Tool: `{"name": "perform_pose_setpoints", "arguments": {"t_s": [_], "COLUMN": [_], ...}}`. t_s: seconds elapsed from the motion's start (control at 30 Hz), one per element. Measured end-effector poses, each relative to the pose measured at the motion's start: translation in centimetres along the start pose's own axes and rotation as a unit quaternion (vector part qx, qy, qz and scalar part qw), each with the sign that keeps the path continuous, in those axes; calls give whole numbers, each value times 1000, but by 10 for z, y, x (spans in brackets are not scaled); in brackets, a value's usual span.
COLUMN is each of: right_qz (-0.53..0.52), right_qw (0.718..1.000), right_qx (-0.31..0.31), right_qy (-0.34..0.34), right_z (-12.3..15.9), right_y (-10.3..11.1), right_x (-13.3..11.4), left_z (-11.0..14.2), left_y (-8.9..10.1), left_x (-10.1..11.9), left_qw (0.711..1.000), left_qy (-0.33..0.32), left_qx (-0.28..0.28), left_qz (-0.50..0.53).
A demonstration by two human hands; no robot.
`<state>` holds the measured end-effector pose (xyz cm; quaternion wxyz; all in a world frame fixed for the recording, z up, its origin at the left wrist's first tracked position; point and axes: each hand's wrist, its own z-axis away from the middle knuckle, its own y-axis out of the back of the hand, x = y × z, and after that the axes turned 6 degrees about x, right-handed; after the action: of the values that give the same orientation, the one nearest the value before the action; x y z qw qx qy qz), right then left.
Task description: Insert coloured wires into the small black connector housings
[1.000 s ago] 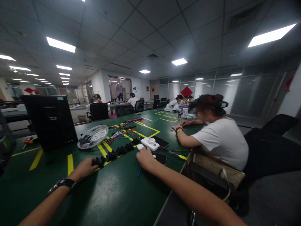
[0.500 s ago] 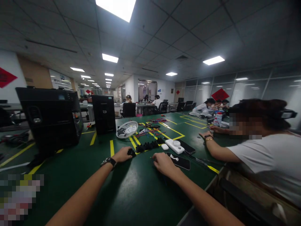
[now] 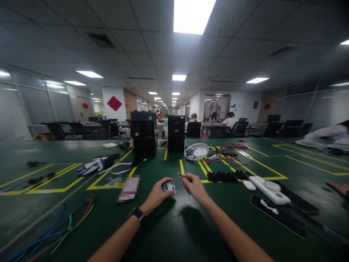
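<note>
My left hand (image 3: 157, 193) is wrapped round a small white plastic part with dark slots (image 3: 169, 187), its slotted face showing. Just to the right, my right hand (image 3: 193, 185) pinches a thin, short piece with a dark tip (image 3: 180, 175). That piece is too small to name. The two hands are a short gap apart, over the green tabletop (image 3: 174, 225). Beyond them lies a white mesh basket (image 3: 196, 151) with white parts in it. A row of black pieces (image 3: 226, 176) lies to the right of my right hand.
Two black boxes (image 3: 176, 133) stand at the back. Phones (image 3: 278, 216), a white power bank (image 3: 268, 190) and earphones lie right. Coloured wires (image 3: 64, 229) lie at front left, others (image 3: 226, 158) behind the black pieces. A person's hand (image 3: 338, 188) shows at the right edge.
The view has swung left. My left hand has left the black pieces and now holds the white slotted part. My right hand has come off the table near the phone and pinches a thin piece.
</note>
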<state>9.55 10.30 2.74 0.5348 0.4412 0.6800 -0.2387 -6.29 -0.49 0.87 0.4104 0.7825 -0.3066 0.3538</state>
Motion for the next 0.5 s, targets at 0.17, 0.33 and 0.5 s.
{"name": "perform_pose_setpoints", "arguments": {"t_s": [0.17,0.33,0.5], "right_qz": [-7,-20,-55], "right_qw": [999,998,996], "right_qx": [26,20,-15], "right_qy": [-20,-48,-74], "right_z": [11,30,40], "right_y": [-27,-30,-24], "right_x": [11,12,2], "left_z": [4,5,8], "left_y": [8,-10,-11], "left_x": [-6,6,8], "left_qw": [997,983,909], "left_qy": [20,85,251], "left_qx": [-7,62,76], "left_qz": [80,153,324]}}
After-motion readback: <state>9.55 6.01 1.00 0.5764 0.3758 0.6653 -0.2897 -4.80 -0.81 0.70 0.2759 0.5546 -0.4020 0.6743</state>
